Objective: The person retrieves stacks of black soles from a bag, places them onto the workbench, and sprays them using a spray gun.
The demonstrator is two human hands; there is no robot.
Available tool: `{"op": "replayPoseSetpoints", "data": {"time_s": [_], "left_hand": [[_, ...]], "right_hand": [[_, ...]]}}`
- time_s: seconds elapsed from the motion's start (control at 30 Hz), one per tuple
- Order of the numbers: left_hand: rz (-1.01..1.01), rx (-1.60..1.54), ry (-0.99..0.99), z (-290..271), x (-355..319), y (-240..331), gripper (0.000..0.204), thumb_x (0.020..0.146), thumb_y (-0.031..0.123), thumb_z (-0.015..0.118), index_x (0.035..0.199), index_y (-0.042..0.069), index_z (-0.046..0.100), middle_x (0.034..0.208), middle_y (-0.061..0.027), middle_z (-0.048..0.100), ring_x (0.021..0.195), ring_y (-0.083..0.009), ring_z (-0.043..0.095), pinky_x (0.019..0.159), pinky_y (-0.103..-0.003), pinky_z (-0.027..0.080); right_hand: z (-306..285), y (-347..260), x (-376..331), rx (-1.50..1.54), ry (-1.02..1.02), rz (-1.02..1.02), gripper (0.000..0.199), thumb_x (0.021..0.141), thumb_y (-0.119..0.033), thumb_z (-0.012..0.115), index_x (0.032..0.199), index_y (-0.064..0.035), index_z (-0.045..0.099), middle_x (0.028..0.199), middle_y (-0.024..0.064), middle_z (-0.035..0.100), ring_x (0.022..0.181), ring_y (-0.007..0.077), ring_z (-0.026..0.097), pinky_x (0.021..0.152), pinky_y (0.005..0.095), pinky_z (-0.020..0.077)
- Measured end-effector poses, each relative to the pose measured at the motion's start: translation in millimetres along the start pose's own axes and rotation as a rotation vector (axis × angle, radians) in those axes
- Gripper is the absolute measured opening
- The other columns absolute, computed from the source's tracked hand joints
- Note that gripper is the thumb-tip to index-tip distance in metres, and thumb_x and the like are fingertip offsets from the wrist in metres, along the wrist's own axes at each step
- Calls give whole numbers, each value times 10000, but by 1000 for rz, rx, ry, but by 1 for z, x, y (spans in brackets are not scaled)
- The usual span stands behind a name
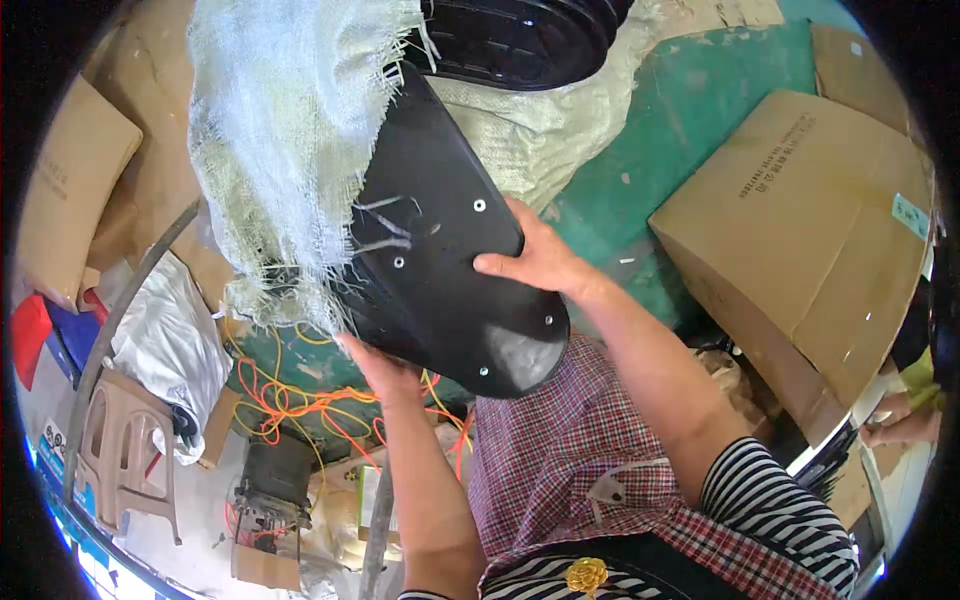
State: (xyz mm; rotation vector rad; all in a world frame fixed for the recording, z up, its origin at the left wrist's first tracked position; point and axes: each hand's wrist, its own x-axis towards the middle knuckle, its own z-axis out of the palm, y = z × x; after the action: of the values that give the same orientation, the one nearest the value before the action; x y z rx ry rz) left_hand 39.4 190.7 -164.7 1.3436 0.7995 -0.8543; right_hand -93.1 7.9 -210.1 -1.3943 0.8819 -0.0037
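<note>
A long black panel point(440, 240) with a rounded near end and several small metal eyelets comes out of a white woven sack point(290, 120). The sack's frayed mouth covers the panel's far left part, and loose strands lie over its surface. My right hand point(540, 255) grips the right edge, thumb on top and fingers out of sight beneath. At the lower left edge, my left hand point(380, 370) holds the panel from the side, by the sack's frayed hem; most of its fingers are hidden. Further dark edges show under the panel on that side.
Ribbed black plastic pieces point(520, 40) lie on another woven sack point(540, 130) on the green surface point(700, 110). A large cardboard box point(790, 220) stands right. Orange and yellow cords point(290, 400), a beige plastic chair point(125, 450) and a white bag point(175, 345) are lower left. Another person's hand point(890, 425) shows far right.
</note>
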Motion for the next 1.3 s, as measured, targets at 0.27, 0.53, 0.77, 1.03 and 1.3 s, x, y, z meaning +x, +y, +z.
{"op": "replayPoseSetpoints", "data": {"time_s": [0.27,0.53,0.77,1.03,1.3], "left_hand": [[-22,65,11,-18,16,-20,742,871,629,307,1345,59,346,1352,-109,399,1188,-303,429,1004,-431,342],[-43,197,-163,-28,-12,-55,808,851,684,207,1388,83,269,1399,-108,326,1236,-328,355,1038,-434,280],[15,120,-191,-10,-32,-56,813,842,686,223,1389,86,259,1417,-118,287,1271,-333,309,1058,-438,265],[-172,244,-283,4,-120,-73,852,822,712,256,1393,79,257,1424,-121,278,1276,-333,297,1066,-432,241],[-335,635,-920,18,-214,-101,861,833,698,260,1386,38,239,1405,-129,294,1261,-321,318,1047,-425,264]], "right_hand": [[9,-7,-33,269,-82,183,865,667,-320,780,1340,-31,320,1213,155,507,1113,238,488,959,342,377],[-2,42,-95,472,-171,296,949,678,-354,770,1393,-56,222,1297,138,447,1201,241,414,1011,357,316],[4,78,-95,607,-185,298,874,654,-429,763,1326,-42,359,1225,148,512,1133,249,478,970,346,361],[-30,40,-215,500,63,251,874,679,-384,759,1338,-8,322,1250,164,483,1159,259,451,995,351,341],[-6,34,-387,325,586,234,1039,653,-526,726,1364,39,222,1263,242,455,1183,312,443,1002,350,343]]}}
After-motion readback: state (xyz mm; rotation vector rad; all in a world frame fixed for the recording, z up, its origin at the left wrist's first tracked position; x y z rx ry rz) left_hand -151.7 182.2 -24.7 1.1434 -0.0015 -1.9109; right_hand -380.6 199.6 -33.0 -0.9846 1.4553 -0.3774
